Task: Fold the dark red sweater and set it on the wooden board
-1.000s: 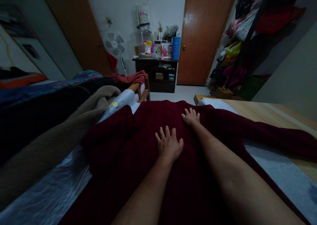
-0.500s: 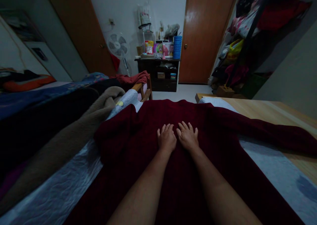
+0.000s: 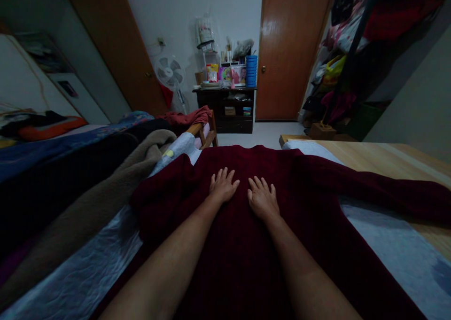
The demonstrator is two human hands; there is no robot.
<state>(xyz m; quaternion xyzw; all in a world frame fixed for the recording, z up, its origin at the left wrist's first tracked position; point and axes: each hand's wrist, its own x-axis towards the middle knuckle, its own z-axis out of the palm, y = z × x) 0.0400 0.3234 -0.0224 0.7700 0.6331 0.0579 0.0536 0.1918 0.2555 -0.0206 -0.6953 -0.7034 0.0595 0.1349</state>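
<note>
Dim light fills the room. At the far wall stands a dark cabinet [image 3: 234,126], and on its top there is a blue container [image 3: 251,71] among several smaller things. To the left of it is a white fan [image 3: 170,71], and to the right a brown door [image 3: 287,42] with a round knob. Nearer, a light blue cloth [image 3: 387,240] is laid out, and on it lies a dark red garment [image 3: 243,245], directly before the person. Its right-side sleeve [image 3: 387,183] is stretched out across the cloth and over a pale wooden surface [image 3: 380,155]; its left-side sleeve [image 3: 158,188] is gathered close to the body of the garment.

Both hands are on the upper part of the garment, palms down. The left hand [image 3: 223,187] has its fingers spread, and the right hand [image 3: 262,200] lies near it, slightly closer to the person, with the fingers also spread. Between the two hands is a small gap. How strongly they press, I cannot tell. Along the left side lies a grey-brown blanket [image 3: 102,193], beside the light blue cloth.
</note>
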